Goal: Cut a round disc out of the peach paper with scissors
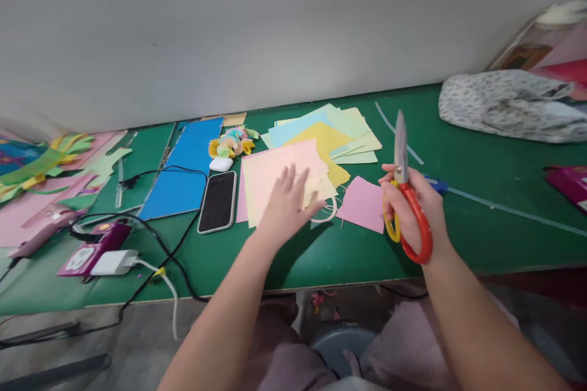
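My left hand (287,204) lies with fingers spread over a stack of pale pink and cream paper (261,177). My right hand (415,204) is wrapped round scissors (400,153) with one red and one yellow handle; their blades point up and look closed. A pink paper piece (362,203) lies just left of the scissors. Between it and my left hand are thin white rings (329,212). Behind the stack, yellow, blue and pale green sheets (353,128) are fanned out, partly overlapped by the pink paper.
A phone (217,201), a white case (221,164), paper flowers (233,142) and a blue board (183,168) lie left. Black cables, a white charger (114,263) and a pink glue gun (48,229) are farther left. Patterned cloth (499,104) lies right, above a clear strip (513,211).
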### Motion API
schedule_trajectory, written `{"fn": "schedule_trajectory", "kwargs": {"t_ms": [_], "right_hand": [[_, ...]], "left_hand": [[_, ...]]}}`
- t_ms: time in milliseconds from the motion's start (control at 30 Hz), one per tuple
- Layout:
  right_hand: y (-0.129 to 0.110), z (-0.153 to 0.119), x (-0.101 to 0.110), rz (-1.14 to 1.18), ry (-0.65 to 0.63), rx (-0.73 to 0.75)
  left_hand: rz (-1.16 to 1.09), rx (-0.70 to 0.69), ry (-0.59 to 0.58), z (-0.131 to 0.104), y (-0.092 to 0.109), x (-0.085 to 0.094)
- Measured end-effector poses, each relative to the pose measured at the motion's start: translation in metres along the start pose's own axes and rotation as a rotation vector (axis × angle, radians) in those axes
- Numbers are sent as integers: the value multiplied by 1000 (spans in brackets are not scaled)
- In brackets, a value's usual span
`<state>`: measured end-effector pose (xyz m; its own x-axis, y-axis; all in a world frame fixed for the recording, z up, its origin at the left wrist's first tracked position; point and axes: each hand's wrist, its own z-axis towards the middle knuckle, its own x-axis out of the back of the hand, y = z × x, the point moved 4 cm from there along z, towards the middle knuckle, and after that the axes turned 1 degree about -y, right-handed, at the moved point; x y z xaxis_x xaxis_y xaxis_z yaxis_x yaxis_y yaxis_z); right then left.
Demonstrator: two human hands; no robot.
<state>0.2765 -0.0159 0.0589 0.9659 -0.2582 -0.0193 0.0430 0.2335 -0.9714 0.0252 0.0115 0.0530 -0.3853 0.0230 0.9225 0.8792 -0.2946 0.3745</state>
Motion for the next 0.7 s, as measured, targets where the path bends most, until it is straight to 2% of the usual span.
{"fn": "schedule_trajectory", "kwargs": {"t_ms": [67, 167, 333, 433, 567, 700], "right_hand": [[2, 3, 7, -59, -30, -5], [1, 6, 17, -59, 4, 1], [-6, 6, 27, 20, 122, 9], [-7, 1, 32, 38, 146, 28], [-7, -10, 40, 50, 134, 39], [-10, -18, 49, 76, 204, 37]], "left_hand": [[22, -52, -71, 4, 16, -19], [59, -132, -123, 0, 36, -35], [81, -357, -184, -20, 81, -65], [81, -444, -192, -35, 104, -84], [58, -506, -145, -52, 115, -92], [4, -508, -75, -68, 117, -91]]}}
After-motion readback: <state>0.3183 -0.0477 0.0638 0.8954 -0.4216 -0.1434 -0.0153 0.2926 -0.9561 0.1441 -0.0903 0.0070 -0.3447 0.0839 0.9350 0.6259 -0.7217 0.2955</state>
